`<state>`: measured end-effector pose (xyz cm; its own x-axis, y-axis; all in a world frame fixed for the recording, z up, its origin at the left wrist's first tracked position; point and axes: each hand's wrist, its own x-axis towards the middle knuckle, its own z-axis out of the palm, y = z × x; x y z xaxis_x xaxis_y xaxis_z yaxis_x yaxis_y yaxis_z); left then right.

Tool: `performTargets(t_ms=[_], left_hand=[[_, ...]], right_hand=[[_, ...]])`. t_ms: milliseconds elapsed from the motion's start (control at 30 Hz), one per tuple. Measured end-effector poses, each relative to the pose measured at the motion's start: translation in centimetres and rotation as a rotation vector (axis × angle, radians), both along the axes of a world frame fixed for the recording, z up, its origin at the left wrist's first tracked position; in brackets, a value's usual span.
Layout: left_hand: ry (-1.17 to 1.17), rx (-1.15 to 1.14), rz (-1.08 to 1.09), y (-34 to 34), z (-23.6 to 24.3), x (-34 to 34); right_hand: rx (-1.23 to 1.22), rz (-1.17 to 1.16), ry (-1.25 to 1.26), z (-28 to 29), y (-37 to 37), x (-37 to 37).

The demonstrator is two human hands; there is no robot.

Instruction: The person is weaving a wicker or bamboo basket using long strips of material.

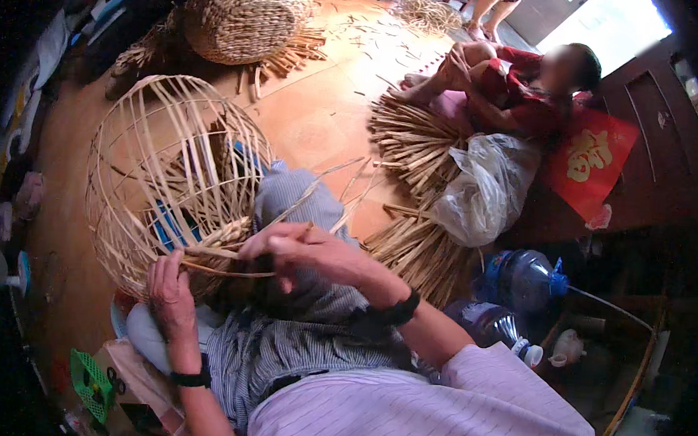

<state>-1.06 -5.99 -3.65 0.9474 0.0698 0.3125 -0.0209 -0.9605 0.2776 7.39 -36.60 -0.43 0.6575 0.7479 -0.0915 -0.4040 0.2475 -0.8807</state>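
Observation:
An open wicker basket frame (223,232) of thin ribs leans by my knees, tilted toward me. My left hand (173,297) grips its near edge, fingers bent over the woven rim. Over my lap, my right hand (304,253) is closed around plant-fibre strands at the end of that rim. A loose reddish-brown strand (232,272) runs from beside my left fingertips to below my right hand. Long twisted strands (307,194) stick out beyond my right hand, over my striped trouser leg. Blue objects show through the ribs, partly hidden.
A finished woven basket (249,19) lies at the far left. Bundles of dried stalks (414,249) and a white plastic bag (484,193) lie to the right. Large water bottles (519,281) stand nearby. A person in red (521,93) sits beyond. A green plastic basket (90,384) is lower left.

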Motion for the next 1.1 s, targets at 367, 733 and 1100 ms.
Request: performTargets(t_ms=[367, 733, 1100], left_hand=[[-0.024, 0.022, 0.023, 1.2, -1.1, 0.4], [0.017, 0.049, 0.067, 1.1, -0.9, 0.0], [-0.007, 0.028, 0.061, 1.6, -1.1, -0.1]], right_hand=[[-1.576, -0.313, -0.385, -27.8, -25.7, -2.7], [-1.639, 0.039, -0.596, -33.7, -27.8, -8.4], [-1.637, -0.051, -0.935, -35.4, -31.5, -7.7]])
